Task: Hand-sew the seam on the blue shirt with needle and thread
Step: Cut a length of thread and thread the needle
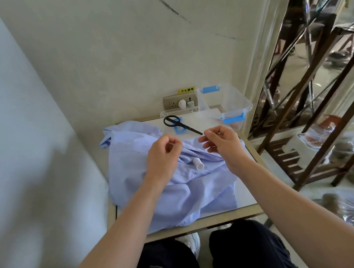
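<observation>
Left hand (163, 155) and right hand (221, 144) hang side by side over the blue shirt (177, 190) on the table (244, 192), fingertips pinched on something too fine to tell, white spool (197, 164) between them, toward the near edge

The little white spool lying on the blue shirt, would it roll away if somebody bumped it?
Probably a little: the white spool is round and lies on its side, so a bump could start it rolling. The blue shirt under it is soft and wrinkled, so its folds would likely stop it soon. It looks small, so probably light.
</observation>
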Demonstrator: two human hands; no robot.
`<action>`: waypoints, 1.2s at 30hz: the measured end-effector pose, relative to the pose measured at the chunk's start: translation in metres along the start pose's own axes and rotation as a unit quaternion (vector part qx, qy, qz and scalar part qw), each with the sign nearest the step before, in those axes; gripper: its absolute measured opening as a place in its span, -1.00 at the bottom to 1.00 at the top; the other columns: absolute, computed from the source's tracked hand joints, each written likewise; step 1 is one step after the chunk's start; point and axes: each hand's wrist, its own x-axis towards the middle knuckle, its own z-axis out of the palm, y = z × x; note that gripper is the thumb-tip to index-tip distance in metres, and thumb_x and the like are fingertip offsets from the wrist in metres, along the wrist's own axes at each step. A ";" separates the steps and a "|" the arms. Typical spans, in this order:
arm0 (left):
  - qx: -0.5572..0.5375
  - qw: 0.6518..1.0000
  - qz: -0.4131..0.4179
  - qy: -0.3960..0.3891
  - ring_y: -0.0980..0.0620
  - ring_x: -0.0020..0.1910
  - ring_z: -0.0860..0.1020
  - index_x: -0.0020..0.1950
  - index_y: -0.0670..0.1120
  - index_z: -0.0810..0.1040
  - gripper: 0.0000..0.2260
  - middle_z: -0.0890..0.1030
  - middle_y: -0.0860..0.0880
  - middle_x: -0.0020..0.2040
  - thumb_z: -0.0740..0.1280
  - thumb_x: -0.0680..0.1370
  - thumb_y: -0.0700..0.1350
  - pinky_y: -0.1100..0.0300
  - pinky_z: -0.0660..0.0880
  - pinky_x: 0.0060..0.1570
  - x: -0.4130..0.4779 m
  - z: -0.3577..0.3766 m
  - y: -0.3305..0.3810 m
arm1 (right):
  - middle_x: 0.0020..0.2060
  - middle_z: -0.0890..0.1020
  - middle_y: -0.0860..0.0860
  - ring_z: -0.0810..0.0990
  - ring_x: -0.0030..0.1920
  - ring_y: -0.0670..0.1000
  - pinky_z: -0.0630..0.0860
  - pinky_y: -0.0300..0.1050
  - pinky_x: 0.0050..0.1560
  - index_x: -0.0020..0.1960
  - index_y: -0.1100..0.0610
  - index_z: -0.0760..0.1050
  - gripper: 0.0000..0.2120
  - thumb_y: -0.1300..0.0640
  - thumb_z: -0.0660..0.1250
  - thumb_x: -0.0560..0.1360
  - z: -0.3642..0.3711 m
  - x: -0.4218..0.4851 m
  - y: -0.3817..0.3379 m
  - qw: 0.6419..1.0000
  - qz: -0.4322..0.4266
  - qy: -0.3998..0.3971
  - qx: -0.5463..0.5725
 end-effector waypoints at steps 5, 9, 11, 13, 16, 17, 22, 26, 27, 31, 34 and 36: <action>0.170 0.985 0.029 -0.015 0.06 -0.34 0.41 -0.07 -0.05 0.58 -0.96 0.44 0.09 -0.39 0.34 0.55 -0.12 0.22 0.28 -0.26 -0.007 -0.002 0.003 | -0.23 0.68 0.08 0.55 -0.36 -0.06 0.53 -0.27 -0.29 -0.05 0.23 0.49 -0.92 0.24 0.28 0.61 0.000 -0.010 -0.012 1.000 -0.024 0.001 -0.013; 0.228 0.973 0.025 -0.031 0.03 -0.33 0.38 -0.20 -0.04 0.62 -0.81 0.39 0.08 -0.42 0.34 0.57 0.00 0.20 0.23 -0.30 -0.012 -0.006 0.005 | -0.23 0.68 0.09 0.56 -0.37 -0.08 0.53 -0.29 -0.31 0.02 0.29 0.50 -0.90 0.24 0.27 0.61 -0.002 -0.015 -0.018 0.999 -0.038 0.004 -0.033; 0.220 0.975 0.010 -0.017 0.07 -0.42 0.33 -0.40 0.00 0.47 -0.66 0.33 0.09 -0.49 0.35 0.57 0.02 0.25 0.19 -0.39 -0.014 -0.009 0.006 | -0.22 0.68 0.10 0.56 -0.36 -0.07 0.53 -0.29 -0.31 0.03 0.30 0.50 -0.89 0.25 0.27 0.61 -0.004 -0.017 -0.020 0.998 -0.042 0.004 -0.037; 0.202 0.979 0.000 0.010 0.07 -0.48 0.28 -0.48 0.02 0.29 -0.55 0.28 0.07 -0.53 0.36 0.56 0.00 0.29 0.14 -0.43 -0.016 -0.013 0.008 | -0.21 0.68 0.11 0.56 -0.36 -0.06 0.53 -0.28 -0.31 0.04 0.31 0.49 -0.89 0.24 0.27 0.61 -0.005 -0.019 -0.022 0.998 -0.044 0.003 -0.040; 0.184 0.982 -0.009 0.042 0.05 -0.48 0.25 -0.48 -0.03 0.24 -0.53 0.27 0.03 -0.54 0.37 0.55 -0.02 0.25 0.15 -0.45 -0.016 -0.018 0.008 | -0.23 0.68 0.10 0.56 -0.36 -0.05 0.51 -0.29 -0.33 0.02 0.28 0.49 -0.91 0.25 0.27 0.61 -0.007 -0.023 -0.026 0.998 -0.049 0.003 -0.032; 0.185 0.981 -0.014 0.049 0.04 -0.48 0.25 -0.47 -0.06 0.25 -0.54 0.28 0.02 -0.53 0.37 0.55 -0.02 0.24 0.15 -0.45 -0.016 -0.020 0.008 | -0.24 0.68 0.10 0.56 -0.36 -0.04 0.51 -0.29 -0.33 0.00 0.27 0.49 -0.92 0.25 0.28 0.61 -0.007 -0.024 -0.027 0.998 -0.052 0.003 -0.029; 0.202 0.976 -0.034 0.075 -0.04 -0.39 0.36 -0.37 -0.15 0.41 -0.67 0.41 -0.04 -0.45 0.36 0.54 -0.05 0.18 0.22 -0.41 -0.017 -0.027 0.004 | -0.25 0.68 0.07 0.57 -0.36 -0.05 0.51 -0.27 -0.31 -0.02 0.25 0.50 -0.93 0.24 0.28 0.60 -0.010 -0.028 -0.033 0.998 -0.061 0.004 -0.031; 0.222 0.971 -0.037 0.087 0.01 -0.39 0.38 -0.41 -0.02 0.34 -0.65 0.40 0.05 -0.46 0.36 0.54 -0.07 0.19 0.21 -0.42 -0.020 -0.032 -0.001 | -0.26 0.69 0.05 0.57 -0.37 -0.08 0.51 -0.27 -0.30 -0.04 0.22 0.51 -0.93 0.22 0.29 0.60 -0.012 -0.032 -0.037 0.997 -0.068 0.010 -0.033; 0.227 0.969 -0.035 0.090 0.02 -0.40 0.37 -0.42 -0.01 0.32 -0.64 0.39 0.06 -0.46 0.37 0.54 -0.07 0.18 0.20 -0.41 -0.020 -0.033 -0.002 | -0.26 0.69 0.05 0.57 -0.37 -0.08 0.51 -0.28 -0.30 -0.03 0.22 0.51 -0.92 0.22 0.29 0.60 -0.013 -0.033 -0.039 0.997 -0.070 0.010 -0.035; 0.243 0.964 -0.023 0.104 0.01 -0.40 0.36 -0.42 -0.01 0.30 -0.63 0.39 0.05 -0.45 0.36 0.53 -0.07 0.16 0.19 -0.41 -0.022 -0.040 -0.007 | -0.27 0.68 0.07 0.57 -0.40 -0.11 0.49 -0.30 -0.32 -0.03 0.24 0.50 -0.92 0.23 0.28 0.60 -0.015 -0.038 -0.043 0.996 -0.082 0.005 -0.044; 0.259 0.959 -0.027 0.112 -0.05 -0.29 0.48 -0.33 -0.06 0.43 -0.73 0.50 0.02 -0.35 0.36 0.54 -0.05 0.14 0.24 -0.33 -0.024 -0.045 -0.008 | -0.26 0.68 0.06 0.57 -0.41 -0.14 0.50 -0.31 -0.33 -0.02 0.25 0.51 -0.91 0.23 0.28 0.60 -0.017 -0.040 -0.045 0.995 -0.085 0.002 -0.055; 0.272 0.954 -0.030 0.121 -0.06 -0.23 0.50 -0.28 -0.07 0.46 -0.77 0.52 0.01 -0.30 0.36 0.54 -0.05 0.16 0.26 -0.27 -0.024 -0.050 -0.009 | -0.27 0.68 0.05 0.57 -0.40 -0.14 0.50 -0.30 -0.31 -0.02 0.25 0.51 -0.90 0.22 0.28 0.61 -0.018 -0.041 -0.046 0.994 -0.087 -0.002 -0.063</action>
